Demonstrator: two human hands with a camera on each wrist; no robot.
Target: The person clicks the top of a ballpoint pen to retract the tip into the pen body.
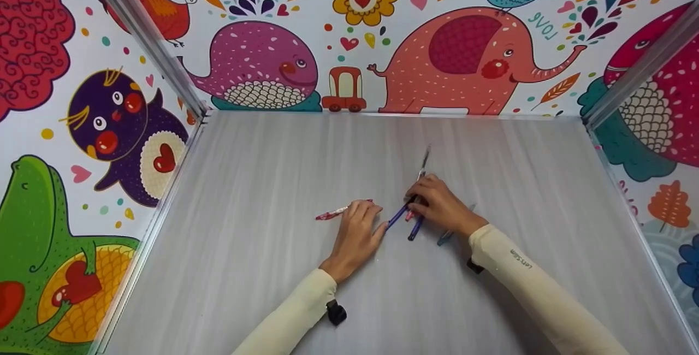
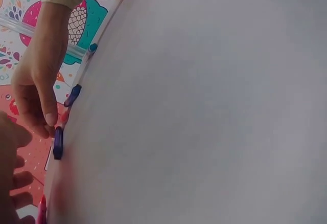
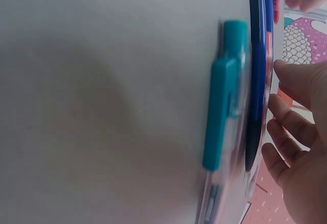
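My right hand (image 1: 441,205) reaches over a loose group of pens, with its thumb and index finger pinching the upper end of a slanted blue pen (image 1: 397,218). Under and beside that hand lie a dark blue pen (image 1: 416,229), a red pen (image 1: 409,216) and a teal clear-barrelled pen (image 3: 219,114). A clear, thin pen end (image 1: 425,161) sticks out beyond the fingers. My left hand (image 1: 356,239) is lowered by a red-and-white pen (image 1: 332,214), its fingers loosely bent over part of it. Its thumb is close to the blue pen's lower end; contact cannot be made out.
The pens lie on a grey wood-grain tabletop (image 1: 262,180). Walls with cartoon animals (image 1: 453,65) enclose the back and sides, with metal strips (image 1: 158,43) along the corners.
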